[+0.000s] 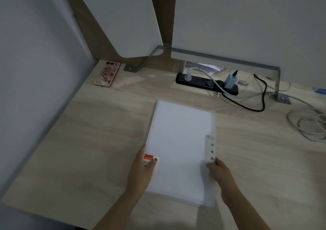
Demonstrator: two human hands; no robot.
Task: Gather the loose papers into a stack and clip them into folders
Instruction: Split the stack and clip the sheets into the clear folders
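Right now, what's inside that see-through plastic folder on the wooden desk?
A stack of white paper sheets shows through the frosted clear plastic folder. The left hand covers part of its red-and-white label. Lower sheets are hidden under the top one.

It was an office workstation. A pale wood-grain desk (88, 124) ran into a corner, fenced off by white partition panels (247, 18) on grey metal brackets (277, 83). A black power strip (199, 82) with white chargers (230, 80) plugged in (cables (307, 125) trailing everywhere) lay along the back, with a translucent plastic folder of white paper (180, 132) in front.
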